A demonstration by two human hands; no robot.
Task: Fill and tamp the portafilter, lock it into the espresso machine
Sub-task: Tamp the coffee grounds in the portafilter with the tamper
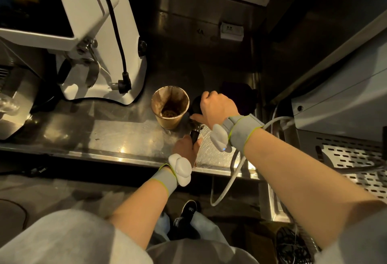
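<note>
On the steel counter (117, 136), the portafilter's black handle (194, 135) points toward me, and my left hand (186, 148) grips it. The portafilter's basket end is hidden under my right hand (216, 107). That hand is curled over a black tamper (195, 102) and holds it down on the basket, thumb along the rim. The espresso machine (343, 104) stands at the right, with its perforated drip tray (356, 159) in front.
A brown paper cup (170, 106) with coffee grounds stands just left of the tamper. The white grinder (98, 39) rises at the back left. A textured mat (215, 150) lies under my hands. A white hose (232, 175) hangs over the counter's front edge.
</note>
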